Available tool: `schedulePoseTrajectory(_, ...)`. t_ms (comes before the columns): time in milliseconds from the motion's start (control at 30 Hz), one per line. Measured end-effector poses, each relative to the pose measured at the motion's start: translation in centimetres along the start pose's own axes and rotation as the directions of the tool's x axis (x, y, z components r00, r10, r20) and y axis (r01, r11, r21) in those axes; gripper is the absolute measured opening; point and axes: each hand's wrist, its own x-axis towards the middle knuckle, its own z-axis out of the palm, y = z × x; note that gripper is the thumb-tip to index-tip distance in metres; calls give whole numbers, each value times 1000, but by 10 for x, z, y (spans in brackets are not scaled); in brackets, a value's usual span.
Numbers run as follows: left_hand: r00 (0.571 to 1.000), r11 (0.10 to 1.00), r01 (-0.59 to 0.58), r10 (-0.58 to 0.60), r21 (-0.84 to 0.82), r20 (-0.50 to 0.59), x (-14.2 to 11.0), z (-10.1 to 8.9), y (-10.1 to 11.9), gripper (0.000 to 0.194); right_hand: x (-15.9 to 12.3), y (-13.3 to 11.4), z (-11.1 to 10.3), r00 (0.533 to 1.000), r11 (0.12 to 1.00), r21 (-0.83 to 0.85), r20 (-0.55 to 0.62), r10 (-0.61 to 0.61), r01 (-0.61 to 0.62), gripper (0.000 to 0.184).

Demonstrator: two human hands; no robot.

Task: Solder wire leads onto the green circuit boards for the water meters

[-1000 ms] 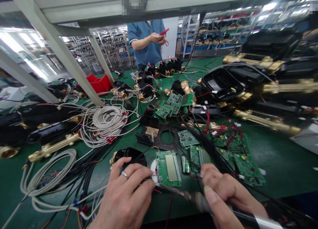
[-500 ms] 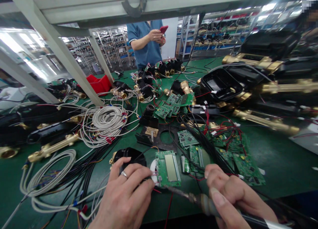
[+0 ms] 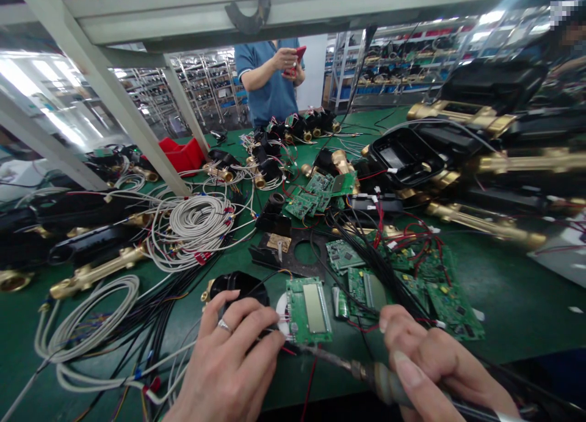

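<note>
1 soldering iron (image 3: 383, 382) is gripped in our right hand (image 3: 442, 364); our left hand (image 3: 233, 352) curls beside 1 circuit board (image 3: 307, 309), its hold we cannot tell.

Right hand (image 3: 444, 361): sits slightly farther right and lower than a second ago | soldering iron (image 3: 387, 382): handle shifts right along with it | co-worker's hand (image 3: 284, 59): now higher | red phone (image 3: 300, 52) (held across the bench (image 3: 517, 312)): tips up from nearly flat to steeply tilted
</note>
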Motion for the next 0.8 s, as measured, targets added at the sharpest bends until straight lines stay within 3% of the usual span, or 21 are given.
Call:
schedulePoseTrajectory(200, 998, 998, -59, 59, 37, -12, -7, 0, -1, 26, -4, -3, -1, 1000, 1000, 6, -12, 28, -28, 38)
schedulePoseTrajectory(800, 1000, 1000, 13, -13, 13, -5, -5, 6, 3, 21, -11, 3, 4, 999, 999, 38, -32, 31, -30, 36)
